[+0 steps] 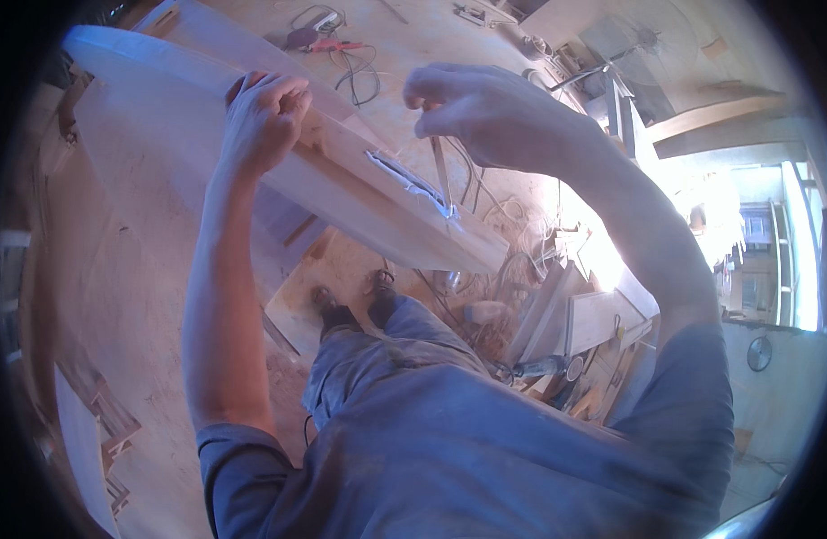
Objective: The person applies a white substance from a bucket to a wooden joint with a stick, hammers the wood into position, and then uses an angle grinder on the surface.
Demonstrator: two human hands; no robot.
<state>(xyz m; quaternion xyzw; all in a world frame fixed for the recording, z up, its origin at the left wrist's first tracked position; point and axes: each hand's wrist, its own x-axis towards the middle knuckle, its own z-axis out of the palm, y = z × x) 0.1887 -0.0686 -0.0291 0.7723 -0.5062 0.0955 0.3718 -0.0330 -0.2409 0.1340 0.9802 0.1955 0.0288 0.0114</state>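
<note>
A long pale wooden panel point(369, 216) crosses in front of me on its edge, from far left toward the middle right. Along its upper edge is a narrow dark slot point(404, 180) with whitish smears around it. My left hand point(272, 112) is closed, its fingers curled at the panel's upper edge; what lies inside them is hidden. Over the slot's right end, my right hand point(472, 108) is raised with curled fingers. From beneath it a thin stick point(443, 175) slants down to the whitish smear, and the fingers seem closed on its top, partly hidden.
Cables and a red-and-dark tool point(319, 40) lie on the dusty floor beyond the panel. At right are leaning board offcuts point(602, 319) and a power tool point(544, 366). Bright light floods in at the far right. My feet stand just below the panel.
</note>
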